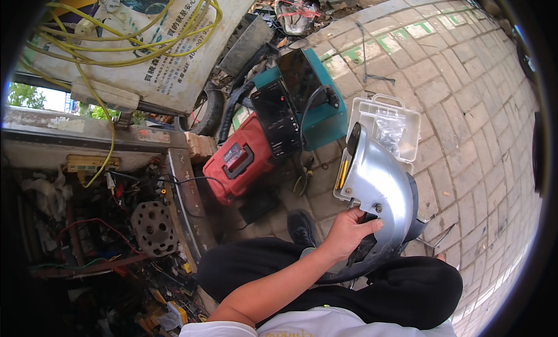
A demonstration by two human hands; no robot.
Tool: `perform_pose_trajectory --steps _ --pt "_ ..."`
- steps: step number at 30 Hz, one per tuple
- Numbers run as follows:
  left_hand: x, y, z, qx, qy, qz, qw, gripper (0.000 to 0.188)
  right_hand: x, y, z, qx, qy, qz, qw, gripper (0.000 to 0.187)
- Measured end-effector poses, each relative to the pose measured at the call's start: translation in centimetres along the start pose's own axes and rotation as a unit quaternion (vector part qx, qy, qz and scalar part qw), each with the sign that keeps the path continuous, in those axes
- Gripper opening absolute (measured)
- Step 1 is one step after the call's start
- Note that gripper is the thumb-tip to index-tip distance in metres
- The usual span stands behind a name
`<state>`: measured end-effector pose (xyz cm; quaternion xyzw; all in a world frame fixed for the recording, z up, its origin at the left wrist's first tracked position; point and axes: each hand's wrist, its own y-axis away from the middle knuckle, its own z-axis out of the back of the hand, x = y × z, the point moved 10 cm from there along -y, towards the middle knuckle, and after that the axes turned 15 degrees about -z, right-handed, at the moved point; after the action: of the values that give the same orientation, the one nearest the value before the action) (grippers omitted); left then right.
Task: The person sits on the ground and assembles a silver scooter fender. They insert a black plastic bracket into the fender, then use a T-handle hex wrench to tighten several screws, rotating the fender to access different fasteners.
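A silver helmet (381, 183) with a round pivot bolt on its side is held tilted above my lap. My left hand (351, 229) grips its lower edge, with the thumb on the outside and the fingers curled under. Dark parts show inside the helmet below the thumb. No part of my right hand can be made out. Behind the helmet lies an open whitish plastic case (411, 127) with clear bags of small parts in it. Yellow-handled pliers (303, 180) rest on the ground left of the helmet.
A red toolbox (241, 157) and a teal box (328, 116) with dark panels stand ahead, with a tyre (212, 110) behind. At the left, an open compartment holds wires and a round metal plate (154, 228). Yellow hose (122, 49) lies coiled above it. Brick paving (465, 162) spreads right.
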<state>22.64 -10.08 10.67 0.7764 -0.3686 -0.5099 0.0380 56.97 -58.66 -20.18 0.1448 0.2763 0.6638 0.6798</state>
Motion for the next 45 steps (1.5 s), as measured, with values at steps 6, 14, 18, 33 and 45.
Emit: perform_pose_trajectory --steps 6,14,18,33,45 --pt "-0.4 -0.3 -1.1 0.031 0.014 -0.006 0.999 0.028 -1.1 1.5 6.9 -0.044 -0.038 0.066 0.996 0.037" --pt "-1.1 -0.7 -3.2 0.072 0.046 -0.034 0.996 0.025 -0.8 10.3 33.9 -0.263 -0.234 0.148 0.924 0.032" --pt "-1.8 -0.4 -3.1 0.057 0.034 -0.076 0.995 0.019 -0.1 21.7 43.3 -0.235 -0.488 0.196 0.817 0.037" --pt "-2.9 -0.3 -2.7 0.038 0.047 -0.084 0.995 0.022 24.1 47.7 38.2 -0.037 -0.339 0.383 0.859 0.032" --pt "-3.1 -0.2 -2.8 0.043 0.006 -0.124 0.991 0.013 30.2 55.4 39.1 -0.179 -0.07 0.583 0.79 0.037"
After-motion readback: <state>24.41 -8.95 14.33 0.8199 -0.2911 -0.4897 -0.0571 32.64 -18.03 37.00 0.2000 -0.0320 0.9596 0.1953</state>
